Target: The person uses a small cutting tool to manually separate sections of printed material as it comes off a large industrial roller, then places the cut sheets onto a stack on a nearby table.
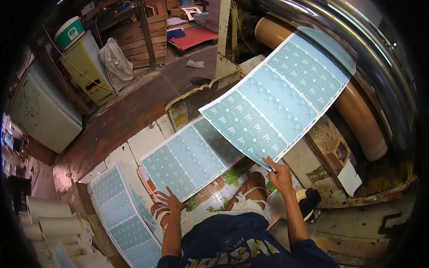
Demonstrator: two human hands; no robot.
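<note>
A printed sheet [263,105] in blue and teal panels hangs out from between the machine's rollers, its near end curling down. My right hand [280,175] is at that sheet's near right corner, fingers closed around a small dark tool [271,169] whose kind I cannot make out. My left hand [171,201] has its fingers spread at the near left corner of a second printed sheet [178,158], which lies lower down in front of my legs. The upper sheet covers part of the lower one's far end.
Chrome roller [330,22] and brown roller [357,111] stand at the upper right. More printed sheets [117,219] are stacked at my left. Beyond the stack lie pale rolls [49,219]. A white cabinet [44,107] and a teal cooler [70,32] stand at the far left.
</note>
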